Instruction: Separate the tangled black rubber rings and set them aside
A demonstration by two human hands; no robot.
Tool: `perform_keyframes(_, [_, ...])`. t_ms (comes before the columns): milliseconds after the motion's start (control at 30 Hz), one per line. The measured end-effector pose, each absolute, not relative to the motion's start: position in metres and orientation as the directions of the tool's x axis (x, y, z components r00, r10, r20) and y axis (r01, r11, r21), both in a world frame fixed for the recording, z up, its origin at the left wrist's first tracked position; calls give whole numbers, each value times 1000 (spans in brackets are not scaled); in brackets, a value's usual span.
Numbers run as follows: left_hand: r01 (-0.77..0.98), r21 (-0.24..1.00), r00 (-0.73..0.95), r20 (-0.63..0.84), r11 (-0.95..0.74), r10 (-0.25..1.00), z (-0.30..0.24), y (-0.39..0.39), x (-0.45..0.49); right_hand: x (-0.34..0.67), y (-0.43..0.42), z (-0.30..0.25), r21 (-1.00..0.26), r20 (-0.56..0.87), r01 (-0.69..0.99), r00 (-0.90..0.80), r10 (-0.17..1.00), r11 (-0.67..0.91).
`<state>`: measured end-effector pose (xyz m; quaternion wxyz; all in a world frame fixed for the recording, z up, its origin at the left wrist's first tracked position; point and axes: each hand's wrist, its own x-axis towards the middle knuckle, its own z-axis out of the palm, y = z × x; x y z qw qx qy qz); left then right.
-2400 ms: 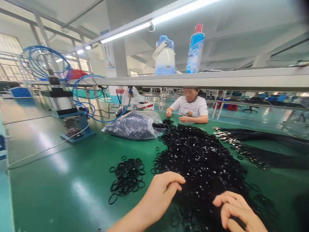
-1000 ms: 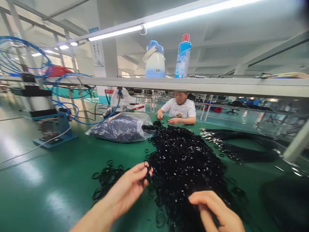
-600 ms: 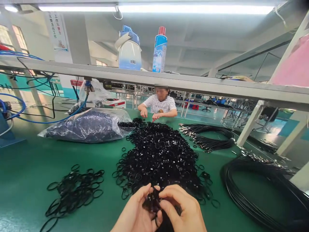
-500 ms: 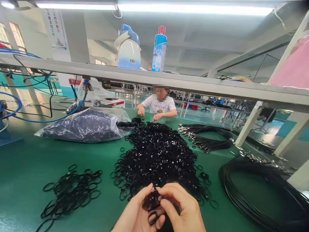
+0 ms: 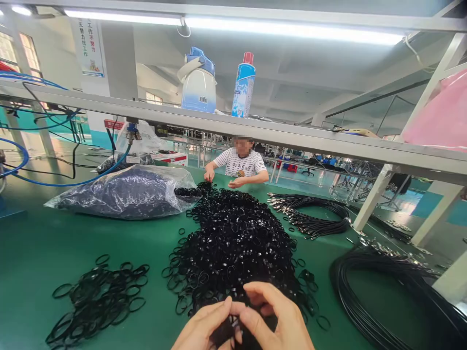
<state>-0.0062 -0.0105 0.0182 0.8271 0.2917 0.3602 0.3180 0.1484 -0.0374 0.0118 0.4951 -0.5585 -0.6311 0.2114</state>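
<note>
1. The left hand [image 5: 204,326] and right hand [image 5: 272,316] sit close together at 6 o'clock, fingers curled inward, pinching a small clump of black rubber bands [image 5: 226,333] between thumbs and fingertips. The exact grip on each band is hidden.
2. That clump hangs from the fingers, its long axis near upright and pointing toward 6 o'clock; the frame cuts off its lower end.
3. A large heap of black rubber bands [image 5: 229,243] lies just beyond the hands on a green workbench [image 5: 32,243], its long axis running from 12 to 6 o'clock.
4. A looser pile of bands [image 5: 98,299] lies at 8 o'clock, a plastic bag of dark bands [image 5: 124,194] at 10 o'clock, and coiled black cables [image 5: 310,218] at 2 o'clock.
5. A co-worker in a striped shirt [image 5: 239,164] sits at 12 o'clock.
</note>
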Motion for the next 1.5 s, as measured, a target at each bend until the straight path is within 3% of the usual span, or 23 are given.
perform_keyframes(133, [-335,713,552,-381,616,742,19,-12,-5,151,-36,10,-830,340,493,74,938,262])
perform_keyframes(367, [-354,716,526,-380,602,761,10,-7,-10,160,-36,12,-695,534,619,105,839,365])
perform_keyframes(533, [-380,734,543,-316,563,778,7,-10,-7,148,-38,11,-787,291,557,-42,956,264])
perform_keyframes(667, [-340,825,468,-267,451,842,3,-7,-7,152,-40,17,-768,344,569,-23,939,295])
perform_keyframes(800, [-183,932,392,-222,313,893,2,0,-12,157,-47,26,-605,413,747,-2,911,276])
perform_keyframes(1033, [72,967,366,-252,243,896,5,4,-14,137,-47,-13,-213,57,920,-325,944,330])
perform_keyframes(1133, [101,971,370,-238,216,898,1,3,-14,135,-45,-9,-293,-53,921,-282,958,255])
perform_keyframes(1233, [108,982,369,-185,156,911,-3,4,-14,142,-48,13,-478,-6,873,-116,993,99])
perform_keyframes(1300, [121,984,371,-169,133,913,-3,4,-14,145,-49,21,-526,4,847,-85,996,74])
perform_keyframes(1433, [99,984,342,-176,151,923,6,2,-14,141,-46,4,-399,-115,888,-295,949,227])
perform_keyframes(1500, [22,975,341,-214,220,915,11,1,-14,138,-44,-5,-350,-170,910,-294,941,221])
